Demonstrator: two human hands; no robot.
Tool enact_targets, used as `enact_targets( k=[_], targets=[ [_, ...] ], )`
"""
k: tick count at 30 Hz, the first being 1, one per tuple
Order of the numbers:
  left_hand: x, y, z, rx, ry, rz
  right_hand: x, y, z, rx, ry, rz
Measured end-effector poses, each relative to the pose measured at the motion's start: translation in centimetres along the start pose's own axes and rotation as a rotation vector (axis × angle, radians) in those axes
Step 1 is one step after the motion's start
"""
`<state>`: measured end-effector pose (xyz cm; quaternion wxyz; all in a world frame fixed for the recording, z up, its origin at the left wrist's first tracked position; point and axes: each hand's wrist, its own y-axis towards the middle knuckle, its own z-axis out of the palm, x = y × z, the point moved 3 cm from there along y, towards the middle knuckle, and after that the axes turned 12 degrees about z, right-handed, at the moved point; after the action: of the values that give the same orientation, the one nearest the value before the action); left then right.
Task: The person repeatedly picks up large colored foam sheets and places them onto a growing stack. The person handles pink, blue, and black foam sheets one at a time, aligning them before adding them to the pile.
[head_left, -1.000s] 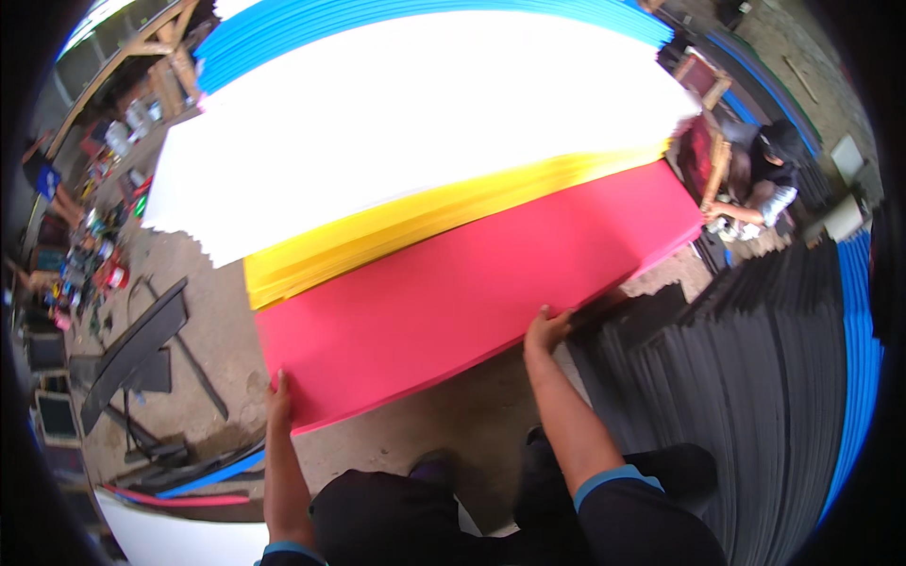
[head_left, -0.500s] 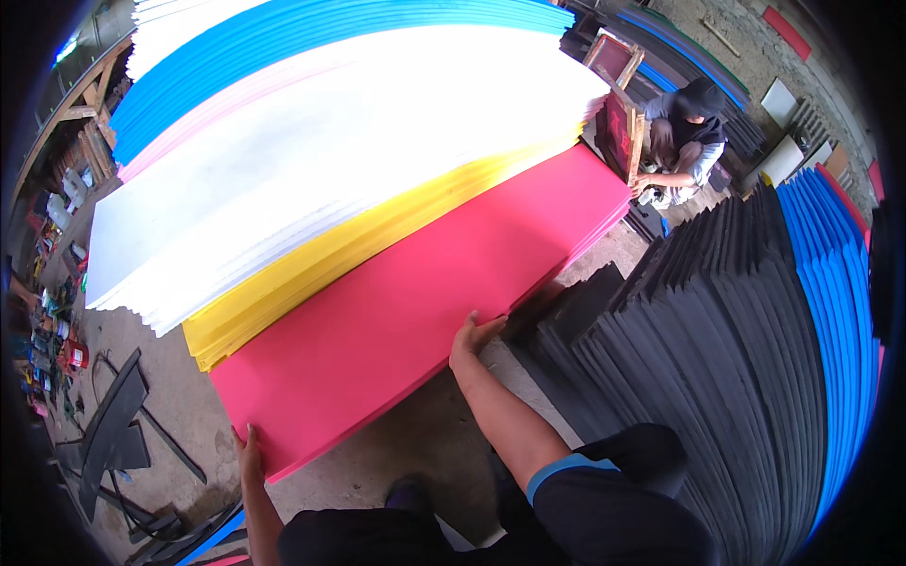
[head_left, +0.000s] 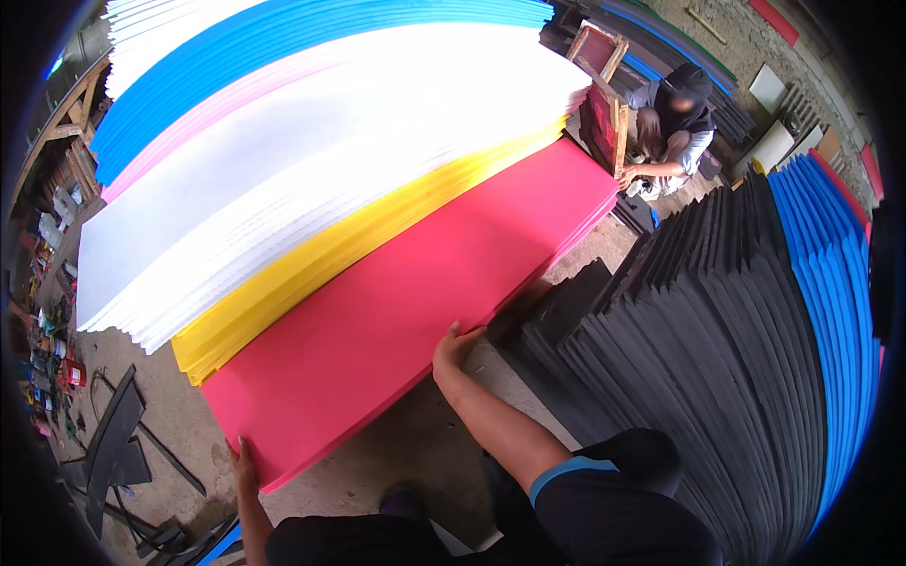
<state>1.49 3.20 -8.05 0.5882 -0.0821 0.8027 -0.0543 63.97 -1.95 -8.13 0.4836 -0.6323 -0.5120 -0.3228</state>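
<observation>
Red foam sheet (head_left: 415, 311) lies long and flat in front of me, topmost of a low red pile, and I have it by its near edge. My left hand (head_left: 244, 459) is on the sheet's near left corner, fingers flat against the edge; my right hand (head_left: 455, 347) is curled over the same edge further along, thumb on top, gripping it. Just behind the red sheet, and partly lying over it, rises a yellow stack (head_left: 349, 255), then a thick white stack (head_left: 311, 160), with pink (head_left: 189, 123) and blue sheets (head_left: 283, 38) above that. To my right a black stack (head_left: 717, 330) stands on edge close to the red sheet's near end, crowding my right arm, with blue sheets (head_left: 830, 274) beyond it. At the far end of the red sheet another person (head_left: 672, 132) crouches beside a wooden frame (head_left: 604, 94). Dark offcuts (head_left: 113, 453) lie on the concrete floor (head_left: 396, 453) to my left.
</observation>
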Motion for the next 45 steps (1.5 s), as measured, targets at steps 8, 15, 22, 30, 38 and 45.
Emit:
enact_targets(
  k=[8, 15, 22, 30, 38, 45],
  targets=[
    [-2.2, 0.4, 0.4, -0.14, 0.656, 0.163, 2.7, 0.2, -2.4, 0.14, 0.136, 0.192],
    [-10.0, -5.9, 9.0, 0.306, 1.167, 0.466, 0.2, 1.7, 0.3, 0.058, 0.138, 0.195],
    [-12.9, -4.8, 10.3, 0.348, 1.069, 0.324, 0.0, 3.4, 0.1, 0.078, -0.141, 0.09],
    [-31.9, 0.4, 25.7, 0.74, 0.831, 1.029, 23.0, -1.4, -6.2, 0.381, -0.564, -0.266],
    [-59.9, -12.8, 40.4, 0.873, 0.389, 1.612, 49.8, -8.7, -35.6, -0.091, -0.432, -1.379],
    [-76.6, -25.1, 44.9, 0.944, -0.085, 1.908, 57.2, -9.4, -57.8, -0.647, -0.939, -0.978]
  ],
)
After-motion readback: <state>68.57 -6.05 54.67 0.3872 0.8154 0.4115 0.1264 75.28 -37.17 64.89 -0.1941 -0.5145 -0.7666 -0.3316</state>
